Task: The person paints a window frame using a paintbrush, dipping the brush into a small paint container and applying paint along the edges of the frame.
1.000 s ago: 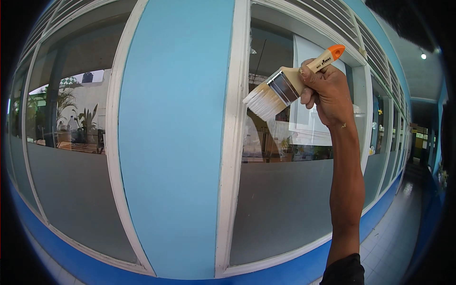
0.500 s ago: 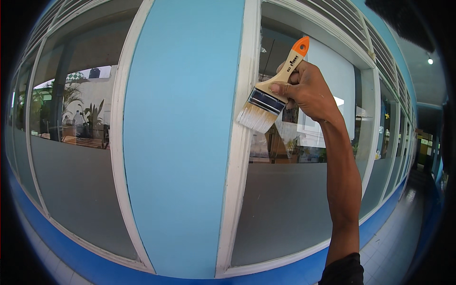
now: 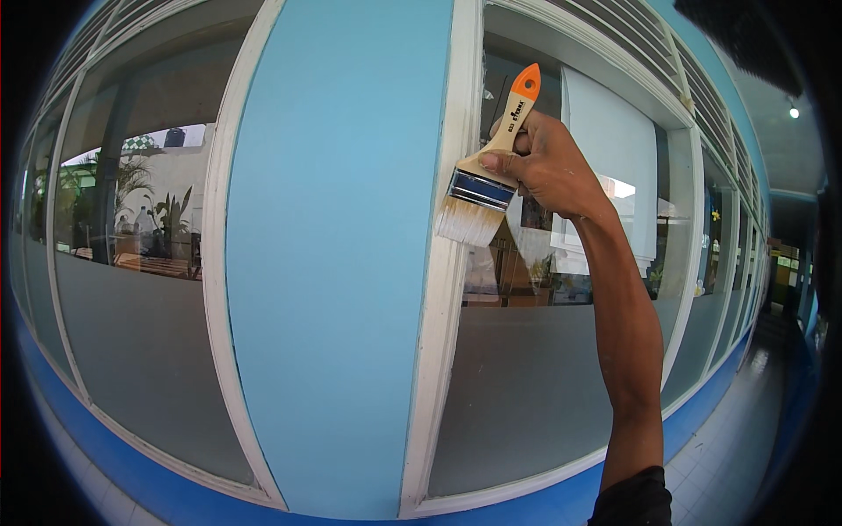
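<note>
The right hand (image 3: 548, 167) is raised in front of a window, its fingers (image 3: 502, 161) wrapped tightly around the wooden handle of a flat paintbrush (image 3: 484, 180) with an orange tip and a blue-banded metal ferrule. The pale bristles point down and left, touching the white window frame (image 3: 447, 289) that stands between the light blue wall panel (image 3: 338, 263) and the glass pane (image 3: 544, 386). The left hand is out of sight.

Right hand (image 3: 551, 167) holds paintbrush (image 3: 484, 175), bristles on white window frame (image 3: 443, 289).
</note>
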The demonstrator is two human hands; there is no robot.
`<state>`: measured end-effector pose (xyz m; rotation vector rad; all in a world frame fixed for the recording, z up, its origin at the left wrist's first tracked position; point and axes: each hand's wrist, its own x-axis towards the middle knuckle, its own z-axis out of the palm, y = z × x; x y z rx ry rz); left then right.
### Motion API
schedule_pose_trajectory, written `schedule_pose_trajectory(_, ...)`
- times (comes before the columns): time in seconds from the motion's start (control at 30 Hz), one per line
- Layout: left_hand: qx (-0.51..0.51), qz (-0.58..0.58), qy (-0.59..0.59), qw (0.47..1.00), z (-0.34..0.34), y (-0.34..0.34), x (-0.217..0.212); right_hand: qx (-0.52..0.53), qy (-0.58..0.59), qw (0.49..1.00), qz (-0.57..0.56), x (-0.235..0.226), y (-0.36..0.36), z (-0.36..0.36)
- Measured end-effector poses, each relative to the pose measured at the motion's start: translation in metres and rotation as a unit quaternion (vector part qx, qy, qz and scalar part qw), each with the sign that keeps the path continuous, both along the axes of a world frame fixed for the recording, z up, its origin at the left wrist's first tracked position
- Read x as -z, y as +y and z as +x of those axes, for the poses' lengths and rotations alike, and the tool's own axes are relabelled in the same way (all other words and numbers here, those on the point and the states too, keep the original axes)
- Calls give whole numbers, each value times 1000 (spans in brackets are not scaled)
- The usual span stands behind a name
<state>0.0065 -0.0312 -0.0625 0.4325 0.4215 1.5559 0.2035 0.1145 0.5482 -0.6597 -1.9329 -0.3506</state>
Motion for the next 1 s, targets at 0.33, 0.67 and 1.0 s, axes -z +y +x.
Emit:
schedule_pose_trajectory(0.33,71,48,-209,974,-7,7,20,10,8,999,46,-10,3,-6)
schedule_pose_trajectory(0.67,109,12,-250,962,-11,12,35,36,18,996,83,-26,3,-7)
schedule_pose_trajectory(1.0,82,-100,-282,951,-14,10,16,63,36,994,86,-42,-6,-12)
